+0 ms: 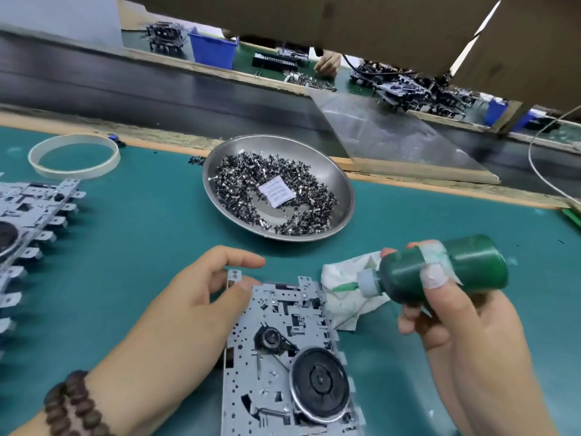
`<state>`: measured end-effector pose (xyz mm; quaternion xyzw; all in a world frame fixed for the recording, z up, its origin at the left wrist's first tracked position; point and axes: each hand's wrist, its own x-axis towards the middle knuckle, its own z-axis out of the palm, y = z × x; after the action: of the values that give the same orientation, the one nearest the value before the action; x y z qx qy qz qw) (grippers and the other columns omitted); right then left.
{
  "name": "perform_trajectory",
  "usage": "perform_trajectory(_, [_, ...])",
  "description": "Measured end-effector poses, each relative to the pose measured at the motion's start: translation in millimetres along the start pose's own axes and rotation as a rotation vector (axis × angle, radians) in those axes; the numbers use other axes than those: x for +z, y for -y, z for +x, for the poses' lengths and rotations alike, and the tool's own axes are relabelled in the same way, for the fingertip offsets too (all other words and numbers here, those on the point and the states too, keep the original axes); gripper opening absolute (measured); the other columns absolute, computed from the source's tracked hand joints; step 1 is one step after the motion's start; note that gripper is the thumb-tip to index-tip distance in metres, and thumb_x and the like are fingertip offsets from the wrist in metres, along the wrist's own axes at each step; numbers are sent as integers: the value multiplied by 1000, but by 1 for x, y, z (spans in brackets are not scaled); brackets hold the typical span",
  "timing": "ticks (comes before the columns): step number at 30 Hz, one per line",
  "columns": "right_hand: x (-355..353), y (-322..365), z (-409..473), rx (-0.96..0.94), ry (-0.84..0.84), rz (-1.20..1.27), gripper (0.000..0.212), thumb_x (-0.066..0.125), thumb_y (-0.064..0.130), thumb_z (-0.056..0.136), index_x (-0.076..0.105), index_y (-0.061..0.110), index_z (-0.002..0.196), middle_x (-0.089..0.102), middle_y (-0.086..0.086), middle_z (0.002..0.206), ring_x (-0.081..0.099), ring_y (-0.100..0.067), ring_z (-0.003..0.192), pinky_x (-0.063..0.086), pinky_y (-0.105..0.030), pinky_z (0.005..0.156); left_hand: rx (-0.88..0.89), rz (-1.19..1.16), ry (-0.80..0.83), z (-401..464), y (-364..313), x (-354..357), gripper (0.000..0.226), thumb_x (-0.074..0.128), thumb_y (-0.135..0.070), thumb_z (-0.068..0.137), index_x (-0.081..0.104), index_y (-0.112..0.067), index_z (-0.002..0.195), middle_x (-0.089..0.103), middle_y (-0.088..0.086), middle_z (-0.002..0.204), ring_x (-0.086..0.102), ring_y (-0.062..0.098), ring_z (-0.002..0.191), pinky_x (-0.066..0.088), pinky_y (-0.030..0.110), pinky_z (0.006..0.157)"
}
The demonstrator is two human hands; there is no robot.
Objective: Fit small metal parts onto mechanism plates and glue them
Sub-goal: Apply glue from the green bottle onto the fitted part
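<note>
A grey mechanism plate (283, 357) with a black flywheel lies on the teal mat in front of me. My left hand (201, 294) holds its upper left corner, thumb and fingers pinching the tab there. My right hand (456, 322) grips a green glue bottle (440, 272), held sideways above the mat with its white nozzle pointing left towards the plate's top right corner. A steel bowl (342, 196) beyond the plate holds several small dark metal parts (245, 180) and a white paper packet.
A glue-stained white rag (345, 287) lies right of the plate. More mechanism plates (28, 221) are lined up at the left edge. A ring of tape (74, 155) lies at far left. A conveyor belt (157, 86) runs behind the mat.
</note>
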<state>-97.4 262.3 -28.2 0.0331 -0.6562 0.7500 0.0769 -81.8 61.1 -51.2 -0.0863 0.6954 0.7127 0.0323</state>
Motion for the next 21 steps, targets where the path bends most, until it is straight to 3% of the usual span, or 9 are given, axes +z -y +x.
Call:
perform_trajectory(6, [3, 0, -3, -71, 26, -37, 56, 80, 64, 47, 72, 27, 89, 74, -3, 92, 63, -14, 60, 47, -17, 49, -102, -171, -6, 1, -2, 1, 33, 49, -7, 89, 69, -30, 75, 73, 14, 78, 70, 34, 69, 53, 49, 76])
perform_trajectory(10, [4, 0, -4, -140, 5, -77, 53, 78, 63, 54, 71, 25, 89, 74, -1, 91, 64, -15, 61, 47, -17, 50, -156, -236, 9, 0, -6, 1, 31, 49, -8, 88, 70, -26, 72, 71, 20, 75, 68, 36, 60, 57, 46, 54])
perform_trajectory(21, [0, -6, -2, -212, -31, -151, 46, 74, 63, 60, 71, 25, 85, 72, 2, 78, 55, -12, 48, 46, -17, 49, -153, -278, 45, 0, -6, 1, 28, 49, -8, 89, 70, -22, 77, 71, 22, 77, 69, 38, 66, 56, 46, 61])
